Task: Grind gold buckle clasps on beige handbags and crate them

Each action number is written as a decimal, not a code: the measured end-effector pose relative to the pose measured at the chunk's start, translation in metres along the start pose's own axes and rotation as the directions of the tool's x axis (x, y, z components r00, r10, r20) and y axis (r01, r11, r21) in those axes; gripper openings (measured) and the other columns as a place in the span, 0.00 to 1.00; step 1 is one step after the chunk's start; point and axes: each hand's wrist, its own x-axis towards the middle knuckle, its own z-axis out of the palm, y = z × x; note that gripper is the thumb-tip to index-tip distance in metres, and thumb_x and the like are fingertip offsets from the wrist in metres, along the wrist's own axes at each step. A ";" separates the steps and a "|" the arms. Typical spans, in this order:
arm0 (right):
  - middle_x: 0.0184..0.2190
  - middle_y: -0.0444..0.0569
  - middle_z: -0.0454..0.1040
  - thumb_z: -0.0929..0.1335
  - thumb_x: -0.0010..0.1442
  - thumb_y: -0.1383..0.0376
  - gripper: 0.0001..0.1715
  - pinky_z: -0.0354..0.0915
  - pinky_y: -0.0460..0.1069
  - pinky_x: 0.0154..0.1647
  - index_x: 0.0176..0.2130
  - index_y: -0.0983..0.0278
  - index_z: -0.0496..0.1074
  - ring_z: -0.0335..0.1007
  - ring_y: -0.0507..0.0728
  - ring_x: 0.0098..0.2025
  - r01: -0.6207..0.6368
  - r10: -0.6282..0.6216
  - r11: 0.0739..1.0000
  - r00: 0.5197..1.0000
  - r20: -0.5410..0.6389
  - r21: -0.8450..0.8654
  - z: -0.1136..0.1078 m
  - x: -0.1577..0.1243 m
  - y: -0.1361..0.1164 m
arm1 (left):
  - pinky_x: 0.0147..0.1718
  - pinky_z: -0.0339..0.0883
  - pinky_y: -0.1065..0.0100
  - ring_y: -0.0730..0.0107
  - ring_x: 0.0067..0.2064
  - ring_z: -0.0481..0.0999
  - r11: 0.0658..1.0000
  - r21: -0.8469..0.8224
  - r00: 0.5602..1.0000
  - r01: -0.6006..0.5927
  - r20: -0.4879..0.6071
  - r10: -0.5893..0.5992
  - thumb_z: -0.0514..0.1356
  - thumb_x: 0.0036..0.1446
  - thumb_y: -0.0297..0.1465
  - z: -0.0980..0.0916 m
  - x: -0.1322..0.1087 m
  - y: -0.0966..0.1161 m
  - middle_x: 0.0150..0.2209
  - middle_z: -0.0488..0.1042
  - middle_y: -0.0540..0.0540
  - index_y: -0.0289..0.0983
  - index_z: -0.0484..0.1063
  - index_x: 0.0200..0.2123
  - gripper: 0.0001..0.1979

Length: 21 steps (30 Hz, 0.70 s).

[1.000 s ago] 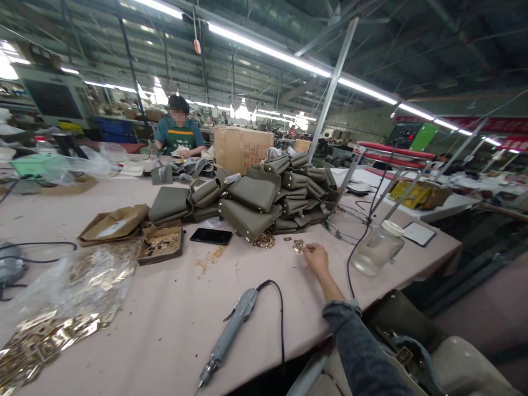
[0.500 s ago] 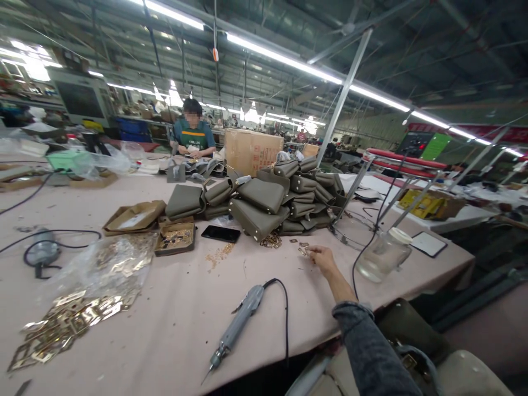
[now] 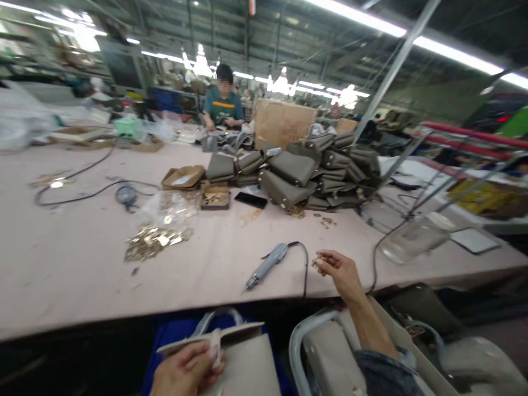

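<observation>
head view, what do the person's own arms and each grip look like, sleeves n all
The right grip is a bare hand, no glove seen; its forearm is bare up to a dark grey-blue sleeve that looks like denim. The left grip is ungloved too; its sleeve is out of frame.

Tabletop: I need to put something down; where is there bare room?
Bare tabletop lies between the pile of gold fittings and the electric screwdriver, and, bar a few scraps, between that pile and the front edge. It is crowded along the back, around the stacked bags, smartphone and cardboard trays, and at right by the jar.
</observation>
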 end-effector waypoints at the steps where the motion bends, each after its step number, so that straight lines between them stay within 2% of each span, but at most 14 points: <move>1: 0.30 0.52 0.78 0.78 0.52 0.53 0.26 0.70 0.49 0.28 0.44 0.68 0.77 0.72 0.55 0.28 -0.003 0.002 1.000 0.999 0.049 0.015 0.019 -0.015 -0.006 | 0.23 0.73 0.67 0.57 0.26 0.82 1.000 -0.006 0.999 -0.018 0.035 0.018 0.76 0.38 0.39 -0.003 -0.001 -0.001 0.27 0.83 0.38 0.31 0.81 0.30 0.19; 4: 0.30 0.53 0.79 0.79 0.53 0.55 0.23 0.71 0.51 0.29 0.43 0.67 0.78 0.73 0.56 0.27 -0.082 0.065 0.995 0.967 0.247 0.062 0.082 -0.058 -0.023 | 0.23 0.71 0.71 0.61 0.25 0.81 0.997 -0.072 0.993 -0.007 0.120 0.016 0.76 0.38 0.36 -0.011 -0.001 -0.003 0.27 0.82 0.36 0.28 0.82 0.30 0.18; 8: 0.28 0.50 0.76 0.76 0.57 0.53 0.20 0.70 0.49 0.28 0.41 0.66 0.81 0.71 0.54 0.26 -0.171 0.104 0.983 0.830 0.548 0.073 0.159 -0.107 -0.038 | 0.23 0.70 0.72 0.63 0.26 0.82 0.994 -0.107 0.989 0.038 0.144 -0.022 0.75 0.40 0.36 -0.023 -0.001 -0.004 0.30 0.83 0.34 0.27 0.83 0.31 0.18; 11: 0.26 0.48 0.75 0.74 0.59 0.53 0.19 0.70 0.48 0.27 0.41 0.66 0.82 0.72 0.54 0.25 -0.212 0.134 0.977 0.727 0.673 0.035 0.194 -0.128 -0.041 | 0.24 0.70 0.72 0.64 0.26 0.82 0.992 -0.125 0.984 0.010 0.180 0.012 0.74 0.43 0.34 -0.031 -0.009 -0.003 0.30 0.83 0.35 0.27 0.83 0.34 0.17; 13: 0.26 0.47 0.75 0.74 0.60 0.53 0.19 0.70 0.48 0.28 0.42 0.66 0.82 0.72 0.53 0.25 -0.219 0.165 0.976 0.683 0.711 -0.016 0.208 -0.134 -0.040 | 0.25 0.70 0.72 0.65 0.27 0.82 0.989 -0.145 0.968 -0.020 0.244 0.056 0.72 0.46 0.33 -0.035 -0.013 -0.003 0.30 0.83 0.36 0.28 0.84 0.34 0.14; 15: 0.26 0.48 0.75 0.74 0.59 0.53 0.19 0.70 0.48 0.28 0.41 0.66 0.82 0.72 0.53 0.25 -0.201 0.185 0.978 0.681 0.709 -0.062 0.216 -0.138 -0.041 | 0.27 0.71 0.72 0.65 0.29 0.82 0.983 -0.179 0.951 -0.028 0.299 0.082 0.70 0.48 0.33 -0.040 -0.016 -0.002 0.30 0.83 0.37 0.29 0.84 0.33 0.12; 21: 0.27 0.48 0.74 0.75 0.56 0.52 0.18 0.70 0.48 0.27 0.37 0.65 0.83 0.73 0.55 0.26 -0.082 0.168 0.983 0.755 0.634 -0.163 0.226 -0.147 -0.042 | 0.30 0.74 0.68 0.62 0.29 0.82 0.973 -0.232 0.948 -0.006 0.307 0.079 0.71 0.45 0.33 -0.048 -0.022 0.003 0.29 0.83 0.37 0.28 0.84 0.33 0.13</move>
